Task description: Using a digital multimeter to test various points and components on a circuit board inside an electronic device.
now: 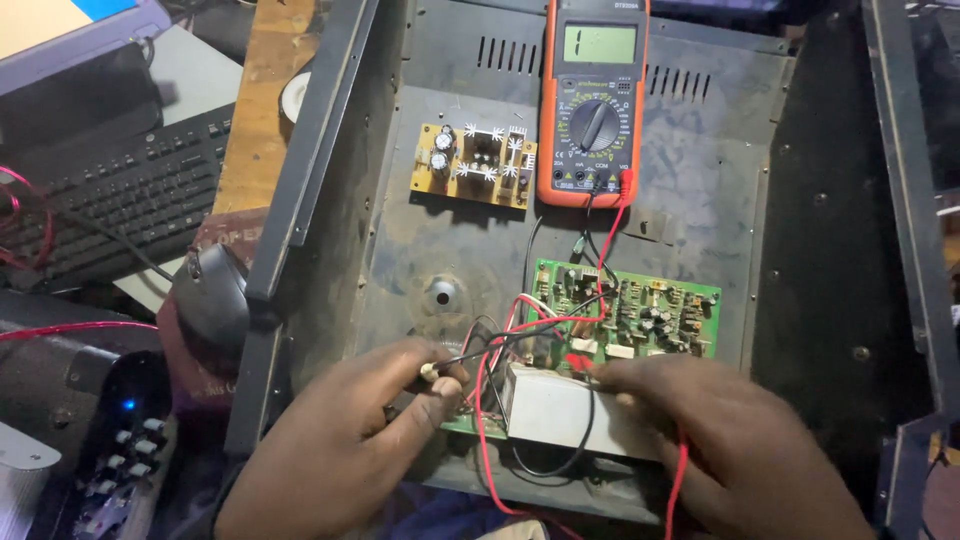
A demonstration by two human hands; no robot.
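My left hand [345,430] pinches a black probe whose tip points right, toward a tangle of red and black wires [500,335]. My right hand [715,430] grips a red probe [578,362] against the top of a grey metal transformer block [555,408]. That block sits at the near end of a green circuit board [630,305] inside a dark metal chassis [700,200]. An orange multimeter [595,100] stands at the far side, its red and black leads running down to the probes.
A small tan circuit board [473,165] with heat sinks lies left of the multimeter. A black keyboard [120,195], a computer mouse [210,295], a tape roll [293,95] and a wooden bench top [265,110] lie left of the chassis. A black device with a blue light [128,420] sits lower left.
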